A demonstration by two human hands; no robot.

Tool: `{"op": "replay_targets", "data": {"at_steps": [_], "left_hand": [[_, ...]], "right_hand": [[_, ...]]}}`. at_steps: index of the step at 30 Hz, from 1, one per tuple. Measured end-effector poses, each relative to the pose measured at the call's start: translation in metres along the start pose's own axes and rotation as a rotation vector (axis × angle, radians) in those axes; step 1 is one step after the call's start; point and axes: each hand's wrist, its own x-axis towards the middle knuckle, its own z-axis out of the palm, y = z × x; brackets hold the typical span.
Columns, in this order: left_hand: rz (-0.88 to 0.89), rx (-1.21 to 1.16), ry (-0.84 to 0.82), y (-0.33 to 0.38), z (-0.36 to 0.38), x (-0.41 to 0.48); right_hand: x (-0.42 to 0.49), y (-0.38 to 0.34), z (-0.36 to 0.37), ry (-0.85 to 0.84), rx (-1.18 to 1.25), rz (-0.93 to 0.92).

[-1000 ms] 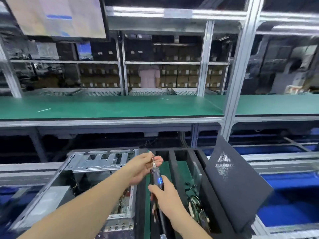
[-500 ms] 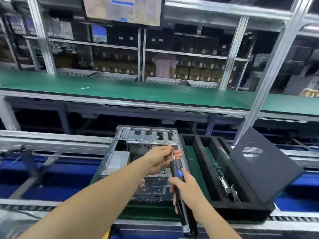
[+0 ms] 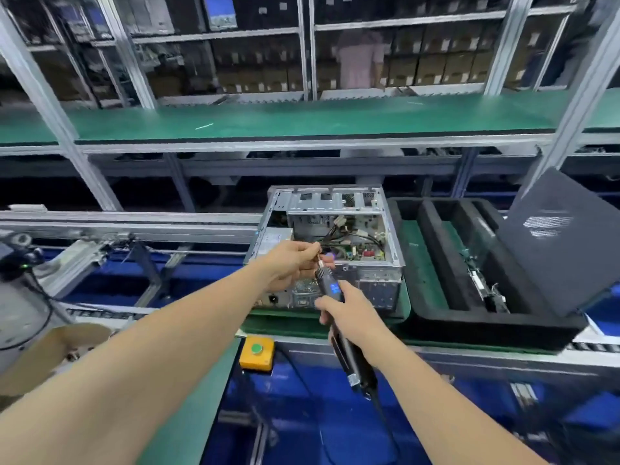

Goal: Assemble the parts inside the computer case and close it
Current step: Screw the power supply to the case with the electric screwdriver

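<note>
An open silver computer case (image 3: 392, 229) lies on the conveyor ahead of me, with cables and a board showing inside. My right hand (image 3: 349, 317) grips a black electric screwdriver (image 3: 330, 286) with a blue-lit display, held upright in front of the case. My left hand (image 3: 295, 263) pinches the screwdriver's bit at the tip. A dark side panel (image 3: 557, 243) with a vent grille leans at the right, over a black foam tray (image 3: 436, 317).
The foam tray's slots hold a circuit board and cables. A yellow box with a green button (image 3: 256, 354) sits at the bench edge. A green shelf (image 3: 302, 119) runs behind, and a person (image 3: 360, 58) stands beyond the racks. Blue bins lie below.
My view has pulled back and tilted down, so the case interior and the button box now show. Both hands stay on the screwdriver, the left still at the bit.
</note>
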Motion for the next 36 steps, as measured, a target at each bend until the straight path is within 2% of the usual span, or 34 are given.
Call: {"op": "replay_targets", "data": {"at_steps": [4, 7, 9, 12, 15, 18, 20, 22, 27, 31, 36], "left_hand": [[-0.160, -0.185, 0.082, -0.023, 0.005, -0.024], [-0.202, -0.472, 0.163, -0.046, 0.001, -0.038], [-0.228, -0.560, 0.238, -0.058, -0.005, -0.047], [-0.277, -0.383, 0.323, -0.068, -0.020, -0.056], [-0.283, 0.028, 0.421, -0.059, -0.050, -0.051], [-0.348, 0.374, 0.318, -0.048, -0.083, -0.037], [-0.396, 0.439, 0.231, -0.057, -0.100, -0.026], [-0.430, 0.340, 0.204, -0.079, -0.111, -0.018], [-0.420, 0.000, 0.303, -0.138, -0.118, -0.004], [-0.416, -0.167, 0.314, -0.154, -0.119, 0.003], [-0.390, -0.312, 0.360, -0.174, -0.120, 0.010]], "right_hand": [[-0.007, 0.015, 0.024, -0.047, 0.075, 0.030], [-0.011, 0.027, 0.049, -0.106, 0.080, 0.079], [-0.013, 0.036, 0.065, -0.159, 0.095, 0.119], [-0.011, 0.045, 0.089, -0.245, 0.187, 0.182], [-0.002, 0.051, 0.109, -0.300, 0.319, 0.242], [0.015, 0.059, 0.129, -0.306, 0.385, 0.274], [0.027, 0.068, 0.144, -0.294, 0.403, 0.286], [0.037, 0.079, 0.159, -0.267, 0.420, 0.305], [0.059, 0.104, 0.184, -0.198, 0.405, 0.329], [0.064, 0.115, 0.190, -0.169, 0.372, 0.273], [0.067, 0.124, 0.187, -0.216, 0.292, 0.218]]}}
